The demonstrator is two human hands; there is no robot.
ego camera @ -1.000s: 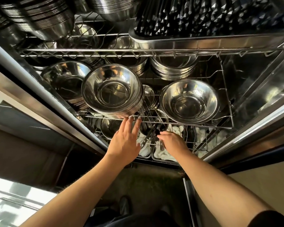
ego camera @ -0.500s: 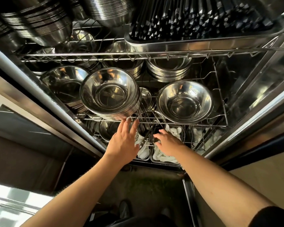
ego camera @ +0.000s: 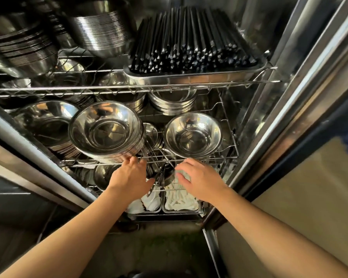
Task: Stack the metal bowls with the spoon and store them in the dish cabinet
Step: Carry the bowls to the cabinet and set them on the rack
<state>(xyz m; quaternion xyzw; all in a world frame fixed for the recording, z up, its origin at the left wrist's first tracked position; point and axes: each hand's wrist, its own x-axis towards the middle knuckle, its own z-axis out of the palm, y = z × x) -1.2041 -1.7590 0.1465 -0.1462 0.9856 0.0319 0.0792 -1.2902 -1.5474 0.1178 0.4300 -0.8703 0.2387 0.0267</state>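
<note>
The open dish cabinet holds wire shelves full of metal bowls. A tall stack of metal bowls (ego camera: 106,131) stands at the front of the middle shelf (ego camera: 209,156), with a smaller stack (ego camera: 193,135) to its right. My left hand (ego camera: 131,177) is just below the tall stack, its fingertips at the shelf's front wire. My right hand (ego camera: 201,179) hovers with spread fingers in front of the lower shelf and holds nothing. Between my hands sits a small dark metal bowl (ego camera: 169,173) with long utensils (ego camera: 159,179) sticking out; I cannot tell whether one of them is the spoon.
More bowl stacks (ego camera: 46,121) fill the left and back of the shelves. A metal tray of black chopsticks (ego camera: 189,51) sits on the upper shelf. White items lie in bottom trays (ego camera: 181,199). The cabinet's steel frame (ego camera: 289,101) borders the right side.
My right hand has drawn back from the utensil bowl and spread its fingers. My left hand's fingers have bent at the shelf's front wire. The view has moved closer and tilted up.
</note>
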